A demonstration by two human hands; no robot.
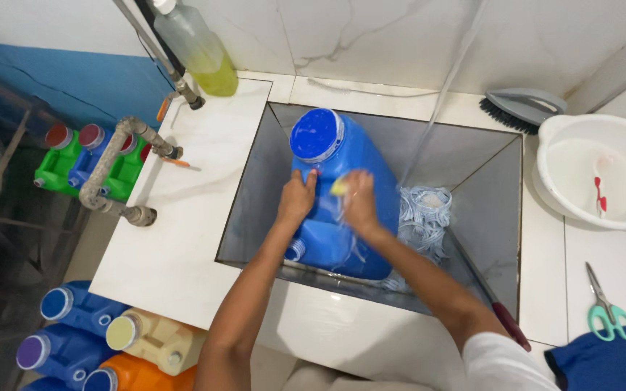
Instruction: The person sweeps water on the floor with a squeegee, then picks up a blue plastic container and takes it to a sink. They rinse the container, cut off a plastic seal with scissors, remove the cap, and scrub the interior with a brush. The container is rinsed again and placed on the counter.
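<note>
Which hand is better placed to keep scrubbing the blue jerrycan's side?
Right, probably. The right hand already presses a yellow sponge against the blue jerrycan in the sink; the left hand lies flat, steadying it.

This looks like a home wash area or utility corner: a deep grey sink (269, 195) is sunk into a white marble-tiled counter (182, 239) at the middle of the frame, with water streaming into it. A scrubbing brush (523, 108) and white basin (603, 174) sit at upper right, a soap bottle (197, 43) at the top. Coloured plastic jugs (88, 340) crowd the floor at lower left.
</note>
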